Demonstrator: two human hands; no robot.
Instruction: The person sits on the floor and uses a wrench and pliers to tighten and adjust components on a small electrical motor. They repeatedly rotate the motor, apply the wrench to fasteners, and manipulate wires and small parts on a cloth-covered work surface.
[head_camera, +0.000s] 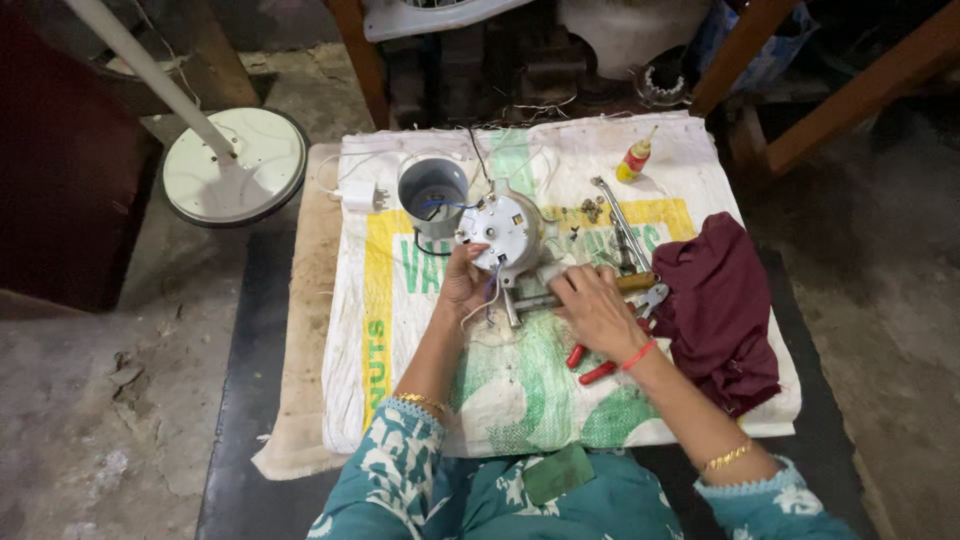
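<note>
Head view. Grey cylindrical cup (432, 192) stands open on a printed sack (520, 390) spread over the table (290, 330); a blue wire loops at its mouth, contents otherwise unclear. Round white motor housing (503, 228) just right of the cup, touching it or nearly. Left hand (462, 285) curled around the housing's lower edge, thumb on its face, wires trailing below. Right hand (597, 312) half closed, pressing a metal part beside a wooden-handled tool (636, 282); red-handled pliers (600, 360) lie under the wrist. Maroon cloth (720, 310) at right.
</note>
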